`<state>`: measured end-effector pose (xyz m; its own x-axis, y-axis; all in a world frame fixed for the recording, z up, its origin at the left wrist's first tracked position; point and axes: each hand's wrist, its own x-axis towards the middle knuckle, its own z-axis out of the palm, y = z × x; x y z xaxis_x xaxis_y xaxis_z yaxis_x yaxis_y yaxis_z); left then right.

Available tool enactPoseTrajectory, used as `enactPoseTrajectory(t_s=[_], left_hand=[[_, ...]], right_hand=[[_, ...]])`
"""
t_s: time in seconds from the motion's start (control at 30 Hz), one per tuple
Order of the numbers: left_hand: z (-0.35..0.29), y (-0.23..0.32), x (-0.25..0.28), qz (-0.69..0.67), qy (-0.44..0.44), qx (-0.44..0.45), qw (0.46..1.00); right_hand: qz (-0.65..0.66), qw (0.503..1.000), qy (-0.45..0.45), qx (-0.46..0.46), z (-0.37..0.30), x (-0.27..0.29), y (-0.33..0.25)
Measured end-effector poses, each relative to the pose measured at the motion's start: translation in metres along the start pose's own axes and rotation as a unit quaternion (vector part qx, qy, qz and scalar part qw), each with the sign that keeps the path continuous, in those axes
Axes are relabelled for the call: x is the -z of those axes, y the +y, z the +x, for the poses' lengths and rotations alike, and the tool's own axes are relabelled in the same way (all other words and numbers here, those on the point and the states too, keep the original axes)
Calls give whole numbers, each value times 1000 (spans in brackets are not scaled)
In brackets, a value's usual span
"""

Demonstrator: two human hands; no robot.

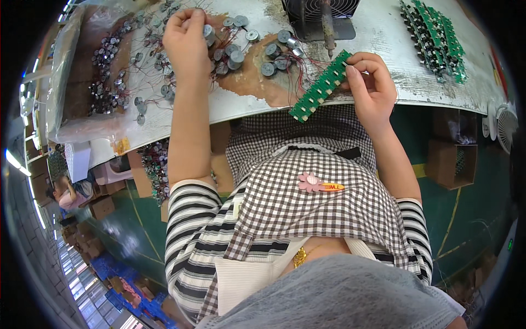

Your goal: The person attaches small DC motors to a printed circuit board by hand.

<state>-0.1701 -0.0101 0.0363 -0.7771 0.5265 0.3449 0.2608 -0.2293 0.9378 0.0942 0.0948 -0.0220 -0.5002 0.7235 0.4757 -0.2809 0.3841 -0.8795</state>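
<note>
My right hand (372,82) grips the upper right end of a long green circuit board strip (320,90). Pale connectors or parts line the strip, which slants over the table's front edge. Thin red wires run close by it toward several small round metal motors (268,69). Farther left, my left hand (187,41) is raised over the table with its fingers pinched together. Whatever is between those fingertips is hidden. A grey cylindrical motor (209,35) shows right beside its thumb.
A soldering iron (327,27) points down near the board's upper end, before a black fan (339,8). More green boards (438,41) are stacked at far right. Wired motors (112,68) cover the left side, beside clear plastic. Cardboard boxes (452,164) stand below.
</note>
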Motion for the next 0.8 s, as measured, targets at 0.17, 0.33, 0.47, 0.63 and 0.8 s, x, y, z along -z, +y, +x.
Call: enactPoseTrajectory(t_s=[0.17,0.33,0.47,0.63,0.8], left_hand=[[24,-10,19,-5,36,-39,999],[35,18,10,-14,164,-239,957],[31,44,10,-15,170,-310,935],[-14,39,-17,218,22,-222,950],[-66,27,-19,273,-96,-217,932]], right_hand=[[-20,1000,4,12,1,2,0],[-8,1000,-3,15,0,1,1],[-25,999,-10,29,0,-1,0],[-33,999,16,9,1,2,-1],[7,1000,-2,-24,3,2,-2]])
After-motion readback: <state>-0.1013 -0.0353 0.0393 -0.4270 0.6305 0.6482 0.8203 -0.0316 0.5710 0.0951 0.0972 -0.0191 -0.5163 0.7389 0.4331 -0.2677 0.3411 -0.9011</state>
